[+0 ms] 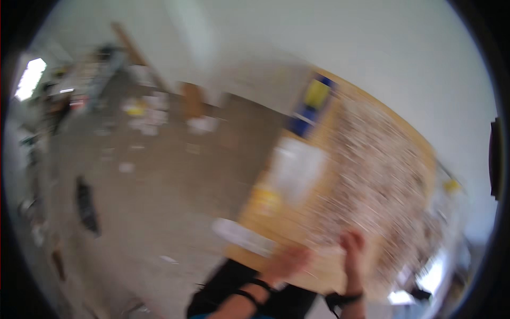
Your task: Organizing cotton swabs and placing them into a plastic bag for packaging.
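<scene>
The whole view is smeared by motion. My left hand (290,262) is low over the near edge of a wooden table (332,268), its fingers pointing right and too blurred to read. My right hand (353,247) is raised beside it, at the near side of a big heap of small pinkish-brown pieces (377,170). Its fingers look bent, but whether anything is between them I cannot make out. The hands are apart from each other. I cannot tell what kind of pieces make up the heap.
Along the table's left side lie a white sheet or bag (297,169), a yellow item (265,201), a blue and yellow box (312,106) and a long white object (243,237). Scattered white pieces (149,114) and a dark object (86,204) lie on the floor. A board (135,50) leans against the wall.
</scene>
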Motion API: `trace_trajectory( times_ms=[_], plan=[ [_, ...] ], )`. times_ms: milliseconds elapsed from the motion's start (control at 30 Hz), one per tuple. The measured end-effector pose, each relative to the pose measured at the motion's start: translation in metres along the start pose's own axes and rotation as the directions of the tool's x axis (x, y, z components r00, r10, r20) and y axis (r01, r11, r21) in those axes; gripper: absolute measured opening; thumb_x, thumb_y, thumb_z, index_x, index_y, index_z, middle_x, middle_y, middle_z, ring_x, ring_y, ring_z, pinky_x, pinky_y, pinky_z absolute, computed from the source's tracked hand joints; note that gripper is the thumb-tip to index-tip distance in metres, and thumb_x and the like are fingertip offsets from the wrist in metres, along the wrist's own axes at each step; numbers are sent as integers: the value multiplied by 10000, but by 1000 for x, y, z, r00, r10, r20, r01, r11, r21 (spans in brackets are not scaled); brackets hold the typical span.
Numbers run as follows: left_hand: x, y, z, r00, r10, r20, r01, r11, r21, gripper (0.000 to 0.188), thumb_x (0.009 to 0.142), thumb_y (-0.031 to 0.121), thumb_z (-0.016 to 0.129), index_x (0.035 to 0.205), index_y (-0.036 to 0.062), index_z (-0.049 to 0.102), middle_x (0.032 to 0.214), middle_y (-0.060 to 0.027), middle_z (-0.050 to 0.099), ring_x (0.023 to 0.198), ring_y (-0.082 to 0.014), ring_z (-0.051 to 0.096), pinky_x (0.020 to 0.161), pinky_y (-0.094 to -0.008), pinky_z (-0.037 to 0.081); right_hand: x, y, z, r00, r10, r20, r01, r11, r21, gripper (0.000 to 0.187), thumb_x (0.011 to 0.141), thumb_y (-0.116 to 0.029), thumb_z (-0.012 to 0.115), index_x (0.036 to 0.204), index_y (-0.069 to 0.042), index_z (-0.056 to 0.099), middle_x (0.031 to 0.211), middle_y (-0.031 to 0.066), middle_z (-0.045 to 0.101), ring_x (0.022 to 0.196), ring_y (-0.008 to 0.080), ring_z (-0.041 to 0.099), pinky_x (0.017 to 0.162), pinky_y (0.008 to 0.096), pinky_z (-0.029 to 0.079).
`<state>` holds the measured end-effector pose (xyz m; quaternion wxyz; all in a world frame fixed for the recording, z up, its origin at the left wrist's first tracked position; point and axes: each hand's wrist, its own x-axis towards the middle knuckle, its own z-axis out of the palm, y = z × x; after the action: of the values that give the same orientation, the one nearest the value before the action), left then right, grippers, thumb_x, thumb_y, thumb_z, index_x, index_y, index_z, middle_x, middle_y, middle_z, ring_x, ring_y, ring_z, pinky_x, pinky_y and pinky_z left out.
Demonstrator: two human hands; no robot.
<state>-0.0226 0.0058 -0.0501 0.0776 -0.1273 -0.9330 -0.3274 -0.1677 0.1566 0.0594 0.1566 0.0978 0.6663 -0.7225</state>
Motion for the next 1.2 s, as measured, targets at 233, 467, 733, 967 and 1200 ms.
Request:
trace_trajectory(
  times_ms=[233, 467, 733, 967, 1200],
  plan=[
    [6, 13, -17, 1000, -19, 3, 19, 997, 75, 337, 956, 340, 563, 1194, 102, 585, 1278, -101, 561, 1161, -269, 520, 984, -442, 383, -53, 38, -2, 969, 38, 244, -40, 999, 5, 52, 968, -103, 605, 925, -78, 591, 806, 4, 564, 727, 117, 491, 685, 266, 421],
    [4, 4, -12, 993, 46, -108, -37, 996, 84, 308, 945, 340, 582, 1146, 108, 600, 1282, -93, 574, 1142, -273, 543, 971, -437, 403, -122, 14, 8, 966, 17, 257, 2, 997, -75, 52, 958, -79, 578, 914, -53, 573, 808, 27, 551, 724, 127, 488, 684, 278, 424],
    [9, 18, -30, 994, -81, -80, 84, 996, 37, 308, 920, 272, 596, 1174, 99, 618, 1247, -116, 600, 1125, -277, 561, 952, -440, 437, -163, 20, -13, 976, -24, 218, 43, 996, -84, 83, 961, -118, 590, 901, -61, 576, 796, 20, 548, 696, 122, 469, 658, 271, 413],
    [-29, 41, -53, 972, -232, -35, 214, 937, -277, 279, 957, 296, 573, 1032, 42, 661, 1038, -155, 666, 956, -357, 618, 842, -479, 478, -179, 42, -4, 958, -51, 284, 74, 995, -69, 73, 951, -134, 628, 922, -75, 596, 804, 17, 586, 693, 106, 511, 644, 249, 434],
    [-101, 47, -75, 969, -248, 5, 232, 899, -372, 285, 967, 270, 602, 1079, 11, 636, 881, -159, 691, 772, -265, 674, 703, -381, 524, -194, 80, 5, 906, 39, 422, 56, 976, -210, 112, 948, -120, 645, 1008, -27, 636, 887, 82, 686, 720, 120, 629, 625, 238, 514]
  ],
)
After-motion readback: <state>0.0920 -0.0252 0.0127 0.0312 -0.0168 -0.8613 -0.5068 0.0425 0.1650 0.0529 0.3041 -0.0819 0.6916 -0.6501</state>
